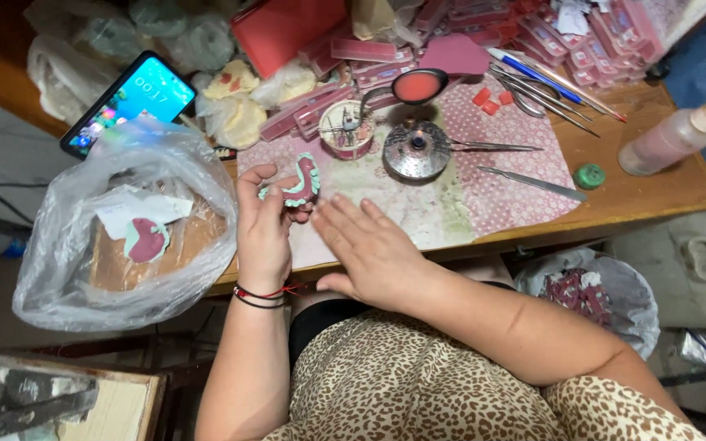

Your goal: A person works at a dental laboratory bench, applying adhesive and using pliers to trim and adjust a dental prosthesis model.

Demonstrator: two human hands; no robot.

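Holding one horseshoe-shaped dental cast (301, 183), pink wax with pale green teeth, the left hand (263, 224) pinches it above the table edge (655, 196). Right hand (369, 249) lies flat and open just beside, empty. One clear plastic bag (59, 253) holds a second cast (147, 239). One phone (128, 102), one squeeze bottle (672, 139).

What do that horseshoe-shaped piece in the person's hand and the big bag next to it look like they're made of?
The horseshoe-shaped piece in the left hand looks like dark pink wax or plastic on a pale mint-green base, matte and smooth; which one I cannot tell. The bag is thin clear plastic film: it is crinkled, glossy, and its contents show through.
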